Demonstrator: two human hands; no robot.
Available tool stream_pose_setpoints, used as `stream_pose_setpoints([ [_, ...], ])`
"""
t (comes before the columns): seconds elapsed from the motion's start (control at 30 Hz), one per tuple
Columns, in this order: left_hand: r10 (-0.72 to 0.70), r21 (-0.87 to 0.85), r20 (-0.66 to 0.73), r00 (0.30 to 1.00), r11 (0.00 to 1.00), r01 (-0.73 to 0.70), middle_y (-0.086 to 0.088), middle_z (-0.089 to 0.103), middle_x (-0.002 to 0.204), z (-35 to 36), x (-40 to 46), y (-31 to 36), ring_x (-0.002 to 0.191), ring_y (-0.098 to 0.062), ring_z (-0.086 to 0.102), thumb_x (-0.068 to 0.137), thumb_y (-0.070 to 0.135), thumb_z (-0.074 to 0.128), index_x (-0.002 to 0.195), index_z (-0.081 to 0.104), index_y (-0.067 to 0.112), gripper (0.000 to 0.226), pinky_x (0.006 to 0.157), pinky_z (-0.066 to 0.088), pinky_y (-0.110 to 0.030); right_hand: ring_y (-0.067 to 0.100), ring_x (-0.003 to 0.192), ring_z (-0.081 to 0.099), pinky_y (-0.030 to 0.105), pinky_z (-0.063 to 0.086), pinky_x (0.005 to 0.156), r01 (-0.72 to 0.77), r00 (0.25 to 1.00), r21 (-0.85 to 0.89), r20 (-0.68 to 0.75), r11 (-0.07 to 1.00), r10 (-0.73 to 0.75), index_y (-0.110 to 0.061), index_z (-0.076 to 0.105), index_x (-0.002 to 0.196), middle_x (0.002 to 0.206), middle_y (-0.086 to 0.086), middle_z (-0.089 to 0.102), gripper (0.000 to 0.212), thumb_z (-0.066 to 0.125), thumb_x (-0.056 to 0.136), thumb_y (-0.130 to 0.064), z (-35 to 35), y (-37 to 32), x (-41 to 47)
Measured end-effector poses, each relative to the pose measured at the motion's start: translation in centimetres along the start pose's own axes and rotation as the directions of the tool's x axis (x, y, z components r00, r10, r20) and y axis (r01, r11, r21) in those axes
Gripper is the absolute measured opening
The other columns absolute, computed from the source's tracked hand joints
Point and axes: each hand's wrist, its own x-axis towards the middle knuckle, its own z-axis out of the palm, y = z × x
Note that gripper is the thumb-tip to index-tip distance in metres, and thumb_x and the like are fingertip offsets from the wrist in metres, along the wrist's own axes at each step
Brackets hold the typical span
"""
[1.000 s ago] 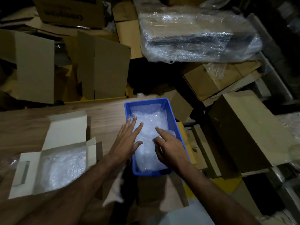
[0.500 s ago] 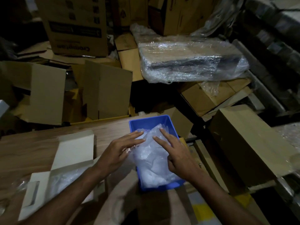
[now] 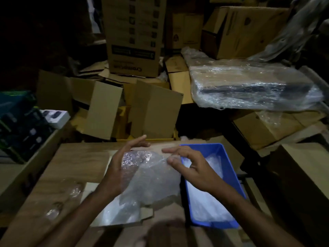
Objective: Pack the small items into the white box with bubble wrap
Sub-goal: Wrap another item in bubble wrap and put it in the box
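— While both bare hands hold a crumpled sheet of clear bubble wrap above the wooden tabletop, what does each hand do?

— The left hand cups the sheet's left side from beneath, fingers fairly straight and slightly spread, reaching up and forward. The right hand pinches the sheet's upper right edge between thumb and a curled finger, its index finger extended toward the left hand.

— Where does the white box sit?

— The open white cardboard box lies on the table under the sheet and the left forearm, bubble wrap lining its inside. Only its near part and one flap show; the small items cannot be made out.

— And to the right?

— A blue rectangular plastic bin stands just beside the box, under the right wrist, with more bubble wrap inside.

— What lies beyond the table?

— Brown cardboard cartons are stacked and flattened behind it, and a flat parcel in clear stretch film rests at upper right. Dark printed retail boxes fill an open carton at far left.
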Motion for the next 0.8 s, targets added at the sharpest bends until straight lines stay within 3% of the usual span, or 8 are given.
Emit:
stream_pose_setpoints([
  [0.1,-0.048,-0.004,-0.164,0.985,0.999,0.048,0.000,0.075,0.106,-1.1,-0.7,-0.1,0.091,-0.016,0.073,0.091,0.026,0.071,0.121,0.066,0.018,0.032,0.074,0.061,-0.030,0.022,0.074,0.056,0.039,0.044,0.073,-0.267,0.961,0.396,0.038,0.879,0.275,-0.008,0.062,0.076,0.077,0.005,0.061,0.036,0.063,0.100,-0.034,3.3,-0.2,1.9],
  [0.2,-0.270,-0.106,-0.337,0.902,0.963,0.248,0.006,0.071,0.066,-1.1,-1.4,-0.5,0.058,-0.004,0.065,0.096,-0.005,0.054,0.081,0.068,0.014,0.029,0.052,0.052,-0.017,0.031,0.087,0.068,0.038,0.052,0.080,-0.586,0.747,0.648,0.200,0.486,0.634,-0.005,0.071,0.097,0.103,0.023,0.073,0.042,0.064,0.093,-0.047,6.6,-0.1,3.1],
  [0.27,-0.571,-0.360,-0.343,0.746,0.813,0.457,0.000,0.058,0.054,-1.7,-1.6,-2.6,0.049,-0.011,0.056,0.101,-0.004,0.043,0.065,0.060,0.011,0.043,0.043,0.043,-0.015,0.028,0.082,0.076,0.033,0.061,0.073,-0.664,0.575,0.738,0.402,0.119,0.713,-0.005,0.076,0.105,0.099,0.019,0.077,0.047,0.055,0.099,-0.047,8.6,0.0,3.3],
  [0.33,-0.807,-0.505,-0.296,0.511,0.586,0.634,-0.002,0.046,0.046,-2.9,-2.0,-5.5,0.036,-0.011,0.042,0.104,0.006,0.044,0.065,0.052,0.010,0.040,0.032,0.032,-0.016,0.028,0.078,0.077,0.036,0.064,0.069,-0.603,0.504,0.786,0.510,-0.138,0.697,0.000,0.067,0.125,0.098,0.019,0.076,0.061,0.049,0.099,-0.052,10.6,1.2,2.7],
  [0.47,-0.929,-0.502,-0.229,0.291,0.369,0.782,0.005,0.040,0.035,-5.5,-4.5,-9.6,0.023,-0.006,0.030,0.104,0.020,0.047,0.062,0.047,0.016,0.042,0.027,0.025,-0.013,0.027,0.085,0.069,0.031,0.058,0.077,-0.498,0.462,0.760,0.640,-0.418,0.614,0.002,0.044,0.147,0.127,0.020,0.065,0.084,0.061,0.087,-0.053,14.5,3.6,-1.1],
  [0.6,-0.925,-0.384,-0.267,0.271,0.360,0.851,0.002,0.046,0.039,-7.1,-6.6,-10.5,0.028,-0.010,0.034,0.098,0.019,0.050,0.065,0.053,0.013,0.034,0.032,0.026,-0.016,0.025,0.089,0.069,0.030,0.055,0.077,-0.532,0.552,0.802,0.572,-0.271,0.607,0.005,0.058,0.134,0.129,0.021,0.063,0.064,0.062,0.093,-0.043,16.6,3.2,-3.1],
  [0.73,-0.711,-0.159,-0.449,0.542,0.660,0.734,0.003,0.056,0.044,-8.0,-6.7,-10.4,0.033,-0.008,0.045,0.100,0.023,0.061,0.096,0.057,0.002,0.022,0.037,0.034,-0.018,0.026,0.100,0.074,0.031,0.060,0.083,-0.649,0.649,0.660,0.222,0.378,0.727,-0.016,0.050,0.135,0.120,0.016,0.071,0.062,0.082,0.082,-0.018,18.2,2.6,-1.6],
  [0.8,-0.614,-0.132,-0.425,0.665,0.769,0.625,0.001,0.063,0.055,-8.4,-7.0,-9.1,0.041,-0.009,0.053,0.099,0.016,0.063,0.125,0.045,0.007,0.032,0.042,0.042,-0.022,0.027,0.111,0.070,0.036,0.058,0.090,-0.579,0.770,0.521,0.097,0.628,0.630,-0.029,0.048,0.138,0.125,0.012,0.070,0.071,0.084,0.080,-0.008,18.3,2.8,-0.9],
])
